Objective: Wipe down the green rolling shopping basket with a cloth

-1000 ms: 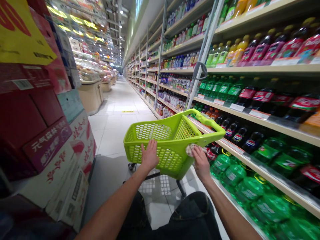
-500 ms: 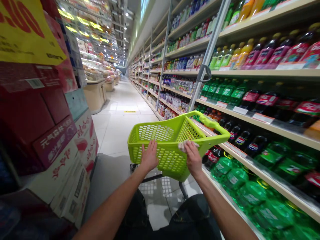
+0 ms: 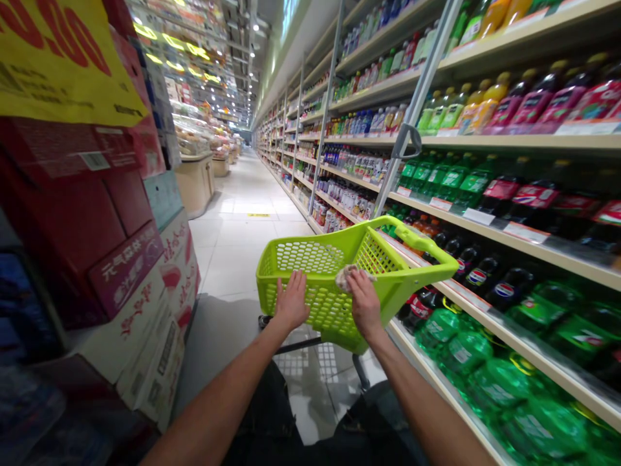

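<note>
A lime-green plastic shopping cart (image 3: 334, 317) with a honeycomb-holed basket stands sideways before me, its handle (image 3: 427, 249) pointing right. My left hand (image 3: 292, 303) rests against the near side at the rim, fingers extended and holding nothing. Bunched under the fingers of my right hand (image 3: 365, 304) is a pale crumpled cloth (image 3: 347, 277), pressed on the near rim of the basket. The inside of the basket shows only in part, with nothing visible in it.
Shelves of drink bottles (image 3: 485, 188) run along the right, close to the cart handle. Stacked drink cartons (image 3: 145, 304) with a yellow price sign (image 3: 72, 65) stand at left. The tiled aisle (image 3: 242, 226) stretches ahead past display counters (image 3: 194, 184).
My right hand has slid the cloth leftward along the near rim of the cart. My left hand stays at the basket side. The view has turned slightly left.
</note>
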